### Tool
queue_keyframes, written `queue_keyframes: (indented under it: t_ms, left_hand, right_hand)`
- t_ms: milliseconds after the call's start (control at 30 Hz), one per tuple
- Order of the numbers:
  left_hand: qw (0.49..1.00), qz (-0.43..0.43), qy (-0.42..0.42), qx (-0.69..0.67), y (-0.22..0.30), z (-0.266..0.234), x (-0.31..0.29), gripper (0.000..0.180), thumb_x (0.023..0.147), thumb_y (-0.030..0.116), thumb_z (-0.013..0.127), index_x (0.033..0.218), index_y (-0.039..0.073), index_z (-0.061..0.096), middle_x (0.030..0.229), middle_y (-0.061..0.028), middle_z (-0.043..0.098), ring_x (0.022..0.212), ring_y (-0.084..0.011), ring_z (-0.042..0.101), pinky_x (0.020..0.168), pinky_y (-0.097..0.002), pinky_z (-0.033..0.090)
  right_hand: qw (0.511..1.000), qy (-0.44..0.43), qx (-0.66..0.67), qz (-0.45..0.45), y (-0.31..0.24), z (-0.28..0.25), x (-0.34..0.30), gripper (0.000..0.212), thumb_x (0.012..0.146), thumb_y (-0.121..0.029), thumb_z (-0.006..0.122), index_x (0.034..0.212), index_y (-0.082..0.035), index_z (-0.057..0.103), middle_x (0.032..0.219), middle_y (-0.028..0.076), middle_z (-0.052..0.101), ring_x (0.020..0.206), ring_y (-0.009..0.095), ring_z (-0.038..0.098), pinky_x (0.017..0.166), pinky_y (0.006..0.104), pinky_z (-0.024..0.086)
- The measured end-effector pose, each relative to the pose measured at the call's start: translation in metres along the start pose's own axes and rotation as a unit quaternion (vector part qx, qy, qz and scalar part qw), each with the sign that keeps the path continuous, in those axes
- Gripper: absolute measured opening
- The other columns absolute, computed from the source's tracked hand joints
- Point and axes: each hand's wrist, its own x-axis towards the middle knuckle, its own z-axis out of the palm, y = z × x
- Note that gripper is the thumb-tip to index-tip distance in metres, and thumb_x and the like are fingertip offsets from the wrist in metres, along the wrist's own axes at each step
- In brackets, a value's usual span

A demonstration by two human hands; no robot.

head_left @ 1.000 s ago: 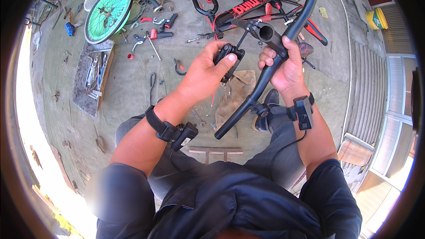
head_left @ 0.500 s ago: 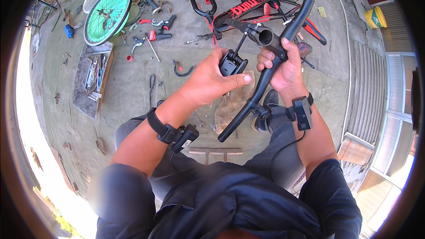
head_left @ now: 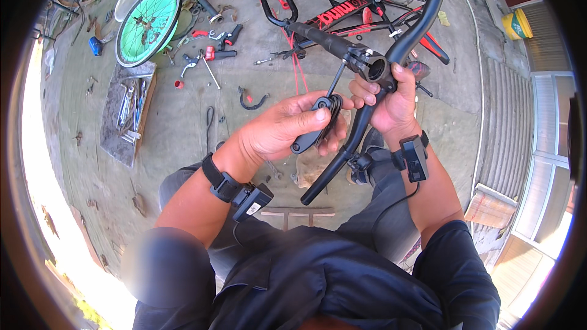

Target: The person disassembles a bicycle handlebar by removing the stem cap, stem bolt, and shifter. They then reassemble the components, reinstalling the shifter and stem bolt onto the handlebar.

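Observation:
My right hand point(head_left: 394, 107) grips a black bicycle handlebar point(head_left: 423, 23) close to its middle, thumb over the bar. Attached there is a black stem point(head_left: 374, 68) with a round open hole facing up and a black tube running to the upper left. In my left hand point(head_left: 269, 131) is a black folding hex key set point(head_left: 307, 138), held between thumb and fingers. One long key is folded out, its far tip at the stem's clamp; whether it sits in a bolt is too small to tell. The bar slants down to a bare end near my knees.
A red and black bicycle frame point(head_left: 342, 13) lies on the ground ahead. To the left are a green-covered wheel point(head_left: 150, 24), a metal tray point(head_left: 145, 95) of wrenches, and scattered brake levers and grips. A yellow bucket point(head_left: 518, 24) stands at the far right.
My left hand has turned the hex key set and shifted slightly down, so its side plate now faces up. The stem has swung, showing more of its black tube, with the handlebar tilted slightly right.

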Motion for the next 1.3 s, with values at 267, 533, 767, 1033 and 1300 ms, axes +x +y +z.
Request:
queue_keyframes:
  t_ms: [267,533,767,1033,1300]
  left_hand:
    - [0.993,0.061,0.077,0.071,0.003,0.001,-0.003,0.066,0.095,0.038,0.07,0.142,-0.001,0.047,0.116,-0.0131,0.065,0.1,-0.0232,0.066,0.085,-0.0331,0.052]
    - [0.991,0.098,0.089,0.028,-0.002,-0.002,-0.002,0.056,0.095,0.04,0.068,0.13,0.0,0.052,0.111,-0.0172,0.067,0.095,-0.0271,0.068,0.085,-0.037,0.054]
    - [0.987,0.062,0.112,-0.094,-0.002,-0.005,0.003,0.048,0.095,0.04,0.069,0.121,0.001,0.055,0.097,-0.0071,0.064,0.077,-0.0185,0.065,0.068,-0.0308,0.054]
    - [0.985,0.116,0.114,0.056,-0.009,-0.004,0.002,0.061,0.086,0.042,0.078,0.123,0.004,0.048,0.102,-0.0115,0.06,0.077,-0.0193,0.063,0.058,-0.028,0.048]
    - [0.99,0.02,0.141,-0.011,-0.007,0.0,0.001,0.054,0.104,0.046,0.046,0.126,-0.003,0.055,0.106,-0.0158,0.068,0.09,-0.0266,0.07,0.072,-0.0355,0.057]
  right_hand:
    - [0.999,0.032,-0.008,-0.026,-0.004,-0.003,-0.004,0.041,0.091,-0.043,0.059,0.115,-0.01,0.064,0.072,0.001,0.048,0.066,0.017,0.049,0.067,0.0389,0.048]
    - [0.999,0.024,0.002,-0.033,-0.006,-0.004,-0.004,0.043,0.091,-0.044,0.059,0.114,-0.008,0.064,0.072,0.001,0.047,0.066,0.017,0.049,0.067,0.0386,0.048]
    - [0.998,0.04,-0.034,-0.021,-0.006,0.006,-0.004,0.045,0.088,-0.048,0.06,0.107,-0.007,0.064,0.07,-0.002,0.046,0.063,0.014,0.047,0.064,0.0357,0.045]
    - [0.999,0.017,-0.005,-0.028,-0.006,0.002,-0.004,0.046,0.089,-0.046,0.059,0.111,-0.006,0.063,0.07,-0.001,0.047,0.063,0.015,0.049,0.065,0.0366,0.046]
    - [0.997,0.053,-0.047,-0.024,-0.007,0.01,-0.005,0.046,0.086,-0.051,0.061,0.102,-0.008,0.064,0.068,-0.003,0.044,0.061,0.013,0.045,0.062,0.0332,0.043]
